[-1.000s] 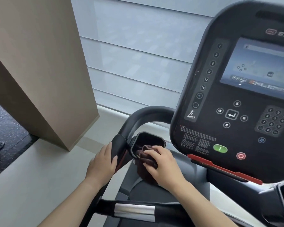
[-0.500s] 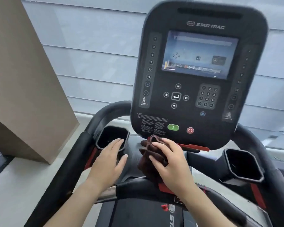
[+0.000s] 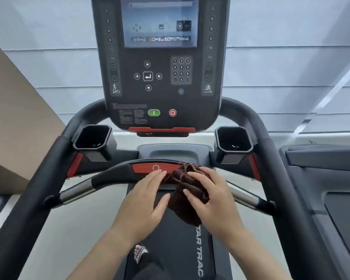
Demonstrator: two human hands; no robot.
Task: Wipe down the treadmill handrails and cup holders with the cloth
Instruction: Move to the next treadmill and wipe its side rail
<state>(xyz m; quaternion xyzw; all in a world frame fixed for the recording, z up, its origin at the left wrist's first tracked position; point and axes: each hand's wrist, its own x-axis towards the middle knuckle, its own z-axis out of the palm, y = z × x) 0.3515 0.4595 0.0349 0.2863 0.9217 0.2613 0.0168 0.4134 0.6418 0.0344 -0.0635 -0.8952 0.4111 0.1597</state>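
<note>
Both hands have come off the left cup holder [image 3: 92,139] side since a second ago and now sit at the middle of the treadmill, over the front crossbar [image 3: 113,175], with the view swung round to face the console [image 3: 160,63] square on. Right hand [image 3: 207,196] is bunched around the dark brown cloth [image 3: 187,190], fingers curled into it, and the wad is pressed on the crossbar just right of the red centre section [image 3: 150,168], with a tail of fabric hanging down toward the belt [image 3: 170,239]. Left hand [image 3: 144,199] is flat and loose, holding nothing, fingertips resting on the bar's red part right beside the cloth, almost touching it. The bit that matters I think: the crossbar runs left to right across the frame, so any wiping stroke goes sideways along it, and the cloth hand is already on the right half, nearer the right cup holder [image 3: 233,141] and the right handrail [image 3: 281,178]. Left handrail [image 3: 49,168] and left holder lie the other way, past the free hand. My guess is the right side gets done next, but can't say for sure. Bar surface looks smooth, black grip with silver metal sections toward each end. Room-wise, pale blinds behind the console, a tan panel off the left edge, another machine on the right.
</note>
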